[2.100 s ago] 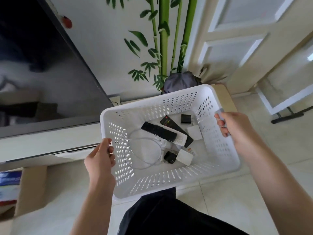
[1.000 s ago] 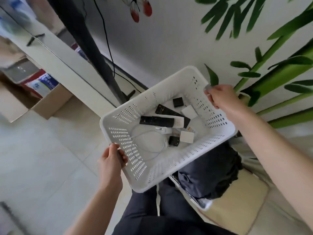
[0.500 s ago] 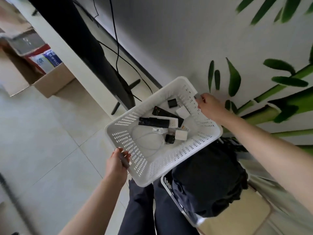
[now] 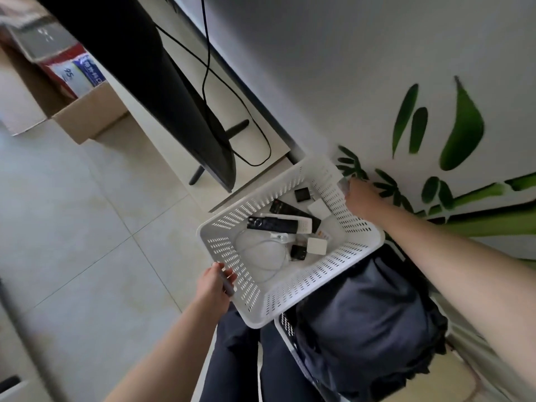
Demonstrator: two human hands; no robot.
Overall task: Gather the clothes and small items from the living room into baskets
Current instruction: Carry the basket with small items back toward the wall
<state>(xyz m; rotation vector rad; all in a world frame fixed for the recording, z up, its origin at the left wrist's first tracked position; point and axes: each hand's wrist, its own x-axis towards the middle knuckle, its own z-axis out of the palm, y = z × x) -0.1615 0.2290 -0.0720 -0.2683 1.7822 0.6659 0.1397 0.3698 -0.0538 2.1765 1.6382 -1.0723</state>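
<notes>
I hold a white perforated basket [image 4: 352,250] in the air with both hands. My left hand [image 4: 214,285] grips the grey handle at its near end. My right hand [image 4: 362,198] grips the far end, close to the wall. Inside lie two black remotes [image 4: 274,224], a white remote, a white cable [image 4: 261,253], a white charger cube [image 4: 316,245] and small black adapters [image 4: 301,194]. Below the basket's right side stands a second white basket [image 4: 285,326] piled with dark clothes [image 4: 368,323].
A black TV [image 4: 150,68] on a pale stand [image 4: 174,146] with trailing cables is left of the basket. A cardboard box [image 4: 84,117] sits on the tiled floor at upper left. The bamboo-painted wall [image 4: 348,68] is right behind the baskets. My dark trousers show below.
I have turned and carried the basket toward the wall beside the TV stand, and it now hangs partly over the clothes basket. Both hands keep their grip.
</notes>
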